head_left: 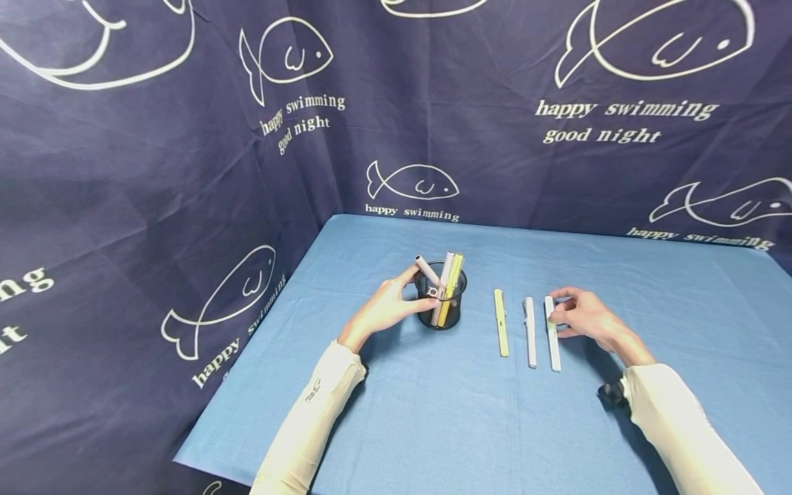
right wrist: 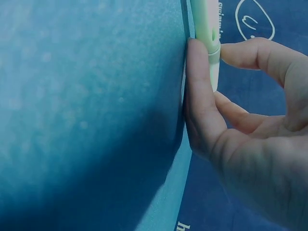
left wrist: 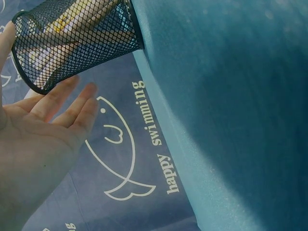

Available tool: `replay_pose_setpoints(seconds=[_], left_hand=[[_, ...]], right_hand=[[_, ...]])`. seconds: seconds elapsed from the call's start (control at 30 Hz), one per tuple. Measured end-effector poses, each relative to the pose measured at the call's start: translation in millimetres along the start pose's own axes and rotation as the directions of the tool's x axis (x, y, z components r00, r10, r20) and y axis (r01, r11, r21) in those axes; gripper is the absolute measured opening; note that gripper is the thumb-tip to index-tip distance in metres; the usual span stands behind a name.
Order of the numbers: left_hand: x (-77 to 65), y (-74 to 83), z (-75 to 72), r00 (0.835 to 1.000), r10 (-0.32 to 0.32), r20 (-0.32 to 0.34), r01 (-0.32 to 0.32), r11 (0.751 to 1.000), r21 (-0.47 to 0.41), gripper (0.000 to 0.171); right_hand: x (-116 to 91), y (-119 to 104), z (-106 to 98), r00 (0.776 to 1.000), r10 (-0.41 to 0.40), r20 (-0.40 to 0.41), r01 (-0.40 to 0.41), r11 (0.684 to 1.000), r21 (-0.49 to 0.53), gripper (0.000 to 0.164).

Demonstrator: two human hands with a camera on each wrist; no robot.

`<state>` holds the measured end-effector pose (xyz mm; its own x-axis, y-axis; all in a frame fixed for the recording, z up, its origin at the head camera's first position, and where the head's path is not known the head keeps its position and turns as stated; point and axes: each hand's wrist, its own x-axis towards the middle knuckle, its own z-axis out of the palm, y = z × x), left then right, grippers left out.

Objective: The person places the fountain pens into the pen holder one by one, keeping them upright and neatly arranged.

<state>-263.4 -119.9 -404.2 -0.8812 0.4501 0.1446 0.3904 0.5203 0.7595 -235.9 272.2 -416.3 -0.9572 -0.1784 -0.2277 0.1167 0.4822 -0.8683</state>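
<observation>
A black mesh pen holder (head_left: 456, 313) stands on the table with several pens leaning in it, some pale pink or white and some yellow. My left hand (head_left: 388, 304) holds it near the rim, thumb on the near side and fingers around the far side. In the left wrist view the mesh wall of the pen holder (left wrist: 96, 41) lies between thumb and fingers. Further right, my right hand (head_left: 589, 318) pinches a whitish-green capped pen (head_left: 553, 354) around its upper half. The right wrist view shows thumb and fingertips on either side of this pen (right wrist: 207, 26).
Between the pen holder and my right hand lie a yellow pen (head_left: 501, 326) and a pale lilac pen (head_left: 530, 337), roughly side by side. A blue cloth (head_left: 433, 412) covers the table. Dark blue fish-print curtains (head_left: 495, 179) hang at the back and left edges.
</observation>
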Motion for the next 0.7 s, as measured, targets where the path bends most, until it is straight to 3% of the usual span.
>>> replay_pose_setpoints(seconds=[0.7], left_hand=[[1.2,-1.6,-0.4,1.000,-0.008,0.014,0.008,1.000,-0.004,0.090]], right_hand=[[-1.0,0.5,-0.2,0.998,-0.023,-0.055,0.025,0.999,0.039,0.062]])
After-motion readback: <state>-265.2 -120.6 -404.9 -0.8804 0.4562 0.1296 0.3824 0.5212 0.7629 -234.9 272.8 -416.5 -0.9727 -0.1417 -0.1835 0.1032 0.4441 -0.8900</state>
